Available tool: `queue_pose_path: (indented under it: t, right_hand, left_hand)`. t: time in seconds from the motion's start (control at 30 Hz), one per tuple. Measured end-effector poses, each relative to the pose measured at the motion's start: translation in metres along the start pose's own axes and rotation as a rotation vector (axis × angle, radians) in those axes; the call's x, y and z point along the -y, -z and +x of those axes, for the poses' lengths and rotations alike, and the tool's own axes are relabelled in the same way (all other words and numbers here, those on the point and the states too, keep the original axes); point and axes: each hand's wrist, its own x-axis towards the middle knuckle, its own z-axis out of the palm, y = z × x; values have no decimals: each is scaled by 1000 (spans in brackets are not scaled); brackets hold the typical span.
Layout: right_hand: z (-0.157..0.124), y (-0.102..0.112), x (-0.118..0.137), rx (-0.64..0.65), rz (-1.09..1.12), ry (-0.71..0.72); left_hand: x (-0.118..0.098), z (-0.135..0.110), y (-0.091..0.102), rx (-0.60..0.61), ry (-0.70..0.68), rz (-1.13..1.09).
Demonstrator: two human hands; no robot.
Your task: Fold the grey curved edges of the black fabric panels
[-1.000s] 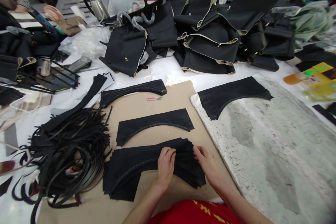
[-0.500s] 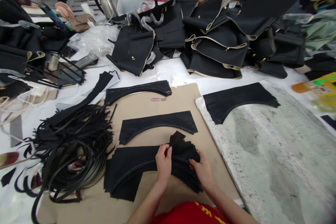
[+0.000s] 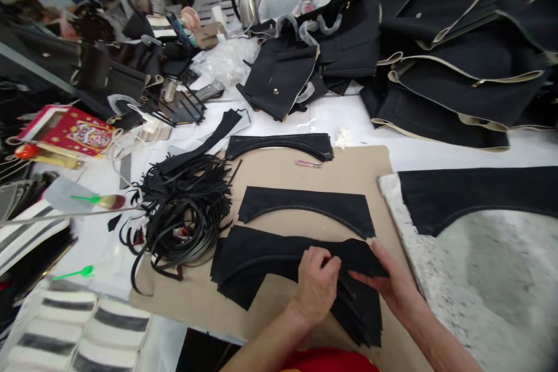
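Observation:
A stack of black curved-edge leather-like panels (image 3: 270, 250) lies in front of me on a tan board. My left hand (image 3: 317, 282) rests on the lower edge of the top panel, its fingers curled and pinched together there. At the panel's right end, my right hand (image 3: 392, 279) has that end between the thumb below and the fingers above. Just beyond the stack lies a single similar curved panel (image 3: 305, 200), touching neither hand. More curved panels (image 3: 279, 142) sit farther up the board, near pink thread snips (image 3: 308, 163).
A tangle of black strips (image 3: 183, 215) is left of the stack. On the right, a stained pale slab (image 3: 501, 267) bears another black panel (image 3: 479, 189). Black bags (image 3: 453, 87) are piled along the back, beside a metal kettle (image 3: 246, 9). White-and-black striped pieces (image 3: 82, 325) lie front left.
The view has swung left. A small dark flap once raised by the left hand no longer shows; that hand has curled lower on the panel. My right hand has shifted to the panel's end.

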Motion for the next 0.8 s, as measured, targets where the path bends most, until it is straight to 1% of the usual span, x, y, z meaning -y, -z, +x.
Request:
queue_pose_path:
  t: [0.03, 0.1, 0.13, 0.2, 0.27, 0.33, 0.4, 0.43, 0.53, 0.63, 0.7, 0.8]
  right_hand:
    - [2, -4, 7, 20, -14, -52]
    - [6, -11, 13, 50, -87, -107]
    - [6, -14, 14, 70, -110, -112]
    - [5, -21, 13, 115, -116, -65]
    - [1, -28, 12, 142, -111, -3]
    - [-5, -36, 13, 157, -147, 47]
    - [-12, -43, 16, 175, -195, 77]
    - [-15, -46, 17, 187, -201, 86]
    - [-22, -49, 17, 196, -121, 65]
    - [-28, -49, 14, 154, 5, -37]
    - [-35, -49, 12, 127, 69, -92]
    - [-49, -52, 9, 108, 121, -107]
  left_hand:
    - [-1, -4, -3, 10, -3, 12]
    - [-1, -12, -6, -3, 10, -23]
    - [0, -16, -6, -10, 25, -66]
    - [4, -26, -5, 17, 39, -169]
    - [9, -34, -3, 108, 9, -241]
    - [14, -39, -3, 218, -17, -252]
    - [19, -42, -5, 289, 4, -227]
    - [21, -43, -7, 305, 23, -209]
    - [29, -45, -15, 291, 69, -134]
    - [37, -47, -26, 256, 99, -59]
    - [41, -48, -33, 241, 62, -40]
    - [45, -50, -39, 230, -5, -40]
